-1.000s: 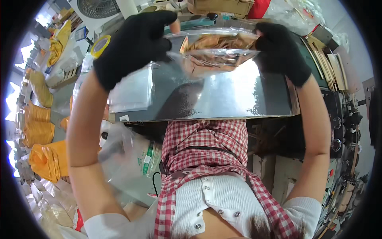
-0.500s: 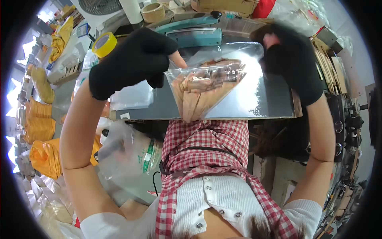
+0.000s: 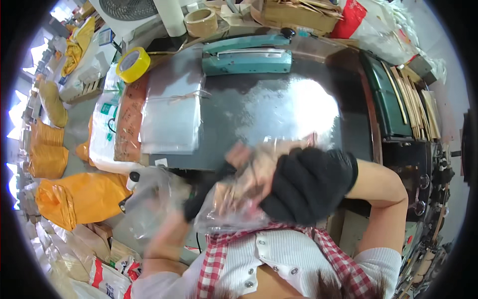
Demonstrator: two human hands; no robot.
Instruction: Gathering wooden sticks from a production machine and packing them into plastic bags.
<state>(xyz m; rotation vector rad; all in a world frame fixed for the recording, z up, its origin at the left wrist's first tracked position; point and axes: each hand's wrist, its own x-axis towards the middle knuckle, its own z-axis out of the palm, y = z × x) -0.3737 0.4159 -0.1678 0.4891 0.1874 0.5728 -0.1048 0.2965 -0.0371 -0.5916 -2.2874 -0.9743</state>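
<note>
A clear plastic bag (image 3: 231, 203) with tan, flat pieces inside is tilted close to my apron, at the table's near edge. My right hand (image 3: 311, 185), in a black fingerless glove, is closed round its right side. On the other side of the bag is my left hand (image 3: 219, 174), also gloved in black. Motion smears its fingers, so I cannot tell whether they grip the bag. Beyond both hands, a teal bar-shaped heat sealer (image 3: 246, 62) stands at the back of the dark tabletop (image 3: 224, 109).
A stack of clear, flat bags (image 3: 172, 122) lies at the table's left. Behind it sits a yellow tape roll (image 3: 133, 65). A tan tape roll (image 3: 200, 23) and a cardboard box (image 3: 298, 18) stand at the back. Orange sacking (image 3: 82, 197) is at the left.
The bag has come off the tabletop toward my body and turned. Both hands have moved inward and nearer. My right hand, apart from the bag before, now grips it.
</note>
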